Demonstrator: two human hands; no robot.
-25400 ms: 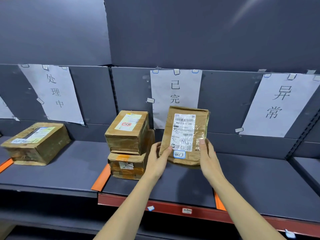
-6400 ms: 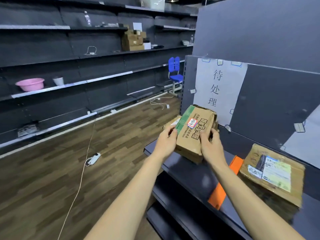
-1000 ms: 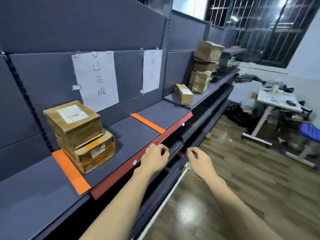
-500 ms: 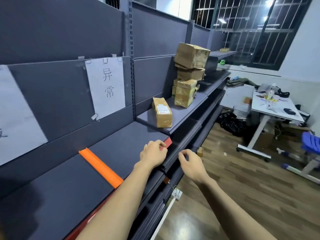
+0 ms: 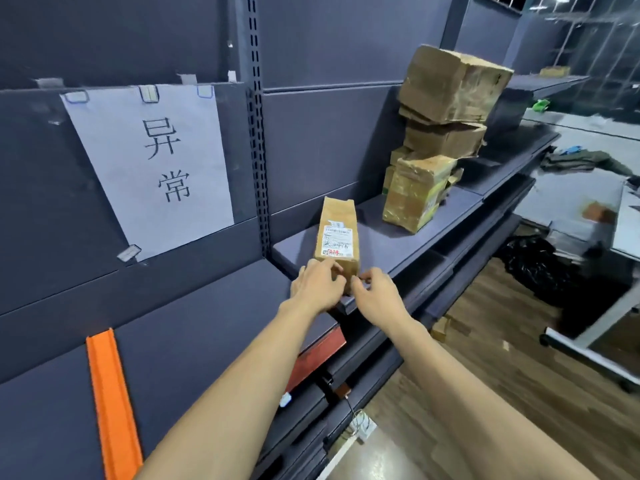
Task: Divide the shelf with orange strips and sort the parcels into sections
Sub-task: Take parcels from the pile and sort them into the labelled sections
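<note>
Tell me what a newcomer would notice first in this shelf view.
First, two bare hands, left hand and right hand, reaching to the near end of a small labelled parcel on the raised shelf at centre. Next, the tilting stack of crumpled boxes further along it, the white paper sign on the back panel, and an orange strip at lower left.

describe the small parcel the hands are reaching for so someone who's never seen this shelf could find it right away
Start at the paper sign on the shelf's back wall, then cross the upright post to the next shelf board. The small parcel lies alone at its near end. Unlike the stacked boxes farther along, it is slim with a white label on top.
</note>
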